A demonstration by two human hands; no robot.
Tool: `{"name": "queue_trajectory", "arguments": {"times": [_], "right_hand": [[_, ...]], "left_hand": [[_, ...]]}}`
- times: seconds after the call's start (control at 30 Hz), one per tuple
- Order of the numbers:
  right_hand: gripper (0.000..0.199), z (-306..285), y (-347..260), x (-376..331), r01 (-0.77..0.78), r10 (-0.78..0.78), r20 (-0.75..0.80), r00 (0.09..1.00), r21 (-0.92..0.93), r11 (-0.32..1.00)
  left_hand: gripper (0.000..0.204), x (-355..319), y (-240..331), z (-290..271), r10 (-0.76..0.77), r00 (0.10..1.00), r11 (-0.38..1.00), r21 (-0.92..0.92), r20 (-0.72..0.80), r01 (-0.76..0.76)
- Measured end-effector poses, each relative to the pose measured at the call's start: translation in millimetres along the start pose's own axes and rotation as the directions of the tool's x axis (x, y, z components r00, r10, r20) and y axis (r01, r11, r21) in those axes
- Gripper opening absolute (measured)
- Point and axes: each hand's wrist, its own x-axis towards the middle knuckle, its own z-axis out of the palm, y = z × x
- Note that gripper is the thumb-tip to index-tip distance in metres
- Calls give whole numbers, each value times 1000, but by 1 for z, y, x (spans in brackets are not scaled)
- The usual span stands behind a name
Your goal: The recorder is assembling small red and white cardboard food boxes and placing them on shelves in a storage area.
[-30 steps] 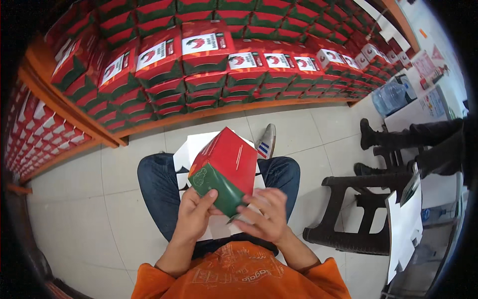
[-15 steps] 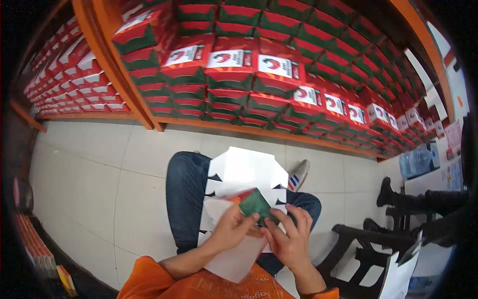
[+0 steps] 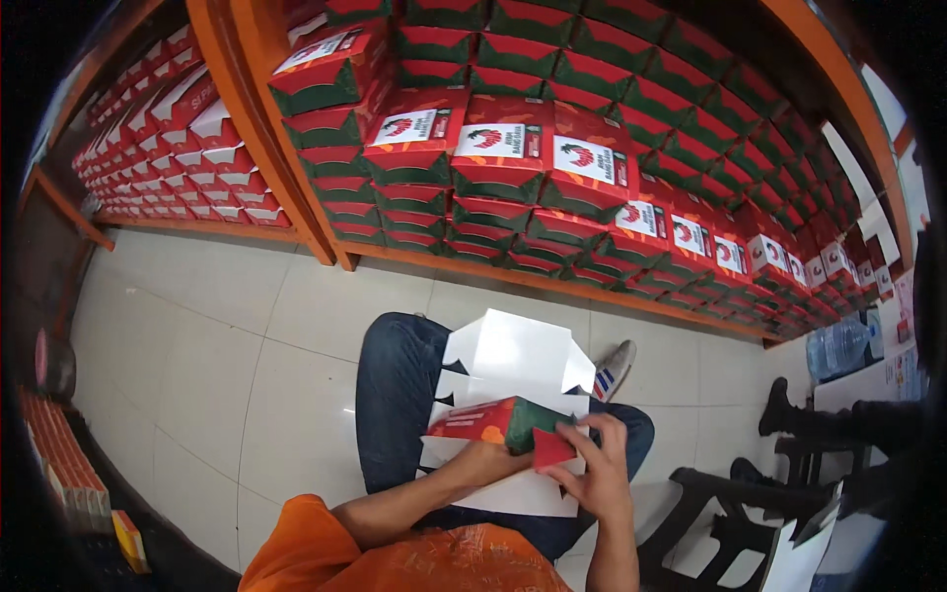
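A partly folded carton [image 3: 473,422], red with a green end, rests across my lap. My left hand [image 3: 488,462] grips it at its near side, and its fingertips are hidden behind the carton. At the green end my right hand [image 3: 600,464] has fingers and thumb around a red flap [image 3: 552,450], bent toward me. Under the carton lie white cardboard blanks [image 3: 518,347] with notched edges, spread over my crossed legs. Their far panels stick out past the carton, and a white panel [image 3: 523,495] shows on my side.
Stacked red and green boxes [image 3: 503,148] fill an orange-framed shelf ahead, with more boxes [image 3: 187,148] at far left. A black plastic stool [image 3: 691,513] stands at right, near another person's legs [image 3: 858,424]. A water jug [image 3: 838,347] sits beyond. Bundled flat cartons [image 3: 64,464] stand at left.
The carton has turned and opened into a boxier shape, its red side now facing up. My left hand has moved behind it; my right hand has shifted onto the red flap. The view has shifted slightly.
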Motion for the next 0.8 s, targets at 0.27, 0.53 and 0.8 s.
{"name": "queue_trajectory", "arguments": {"times": [0.27,0.53,0.8], "right_hand": [[71,-9,3,2,-77,60,87,994,208,975],[34,63,16,-41,-525,444,351,824,767,368],[56,41,-36,-8,21,128,-465,876,302,953]], "left_hand": [[54,-11,-1,-82,126,863,928,-366,490,73],[106,-23,-22,-73,317,946,883,-386,70,-267],[101,-29,23,-25,102,957,729,-675,273,115]]}}
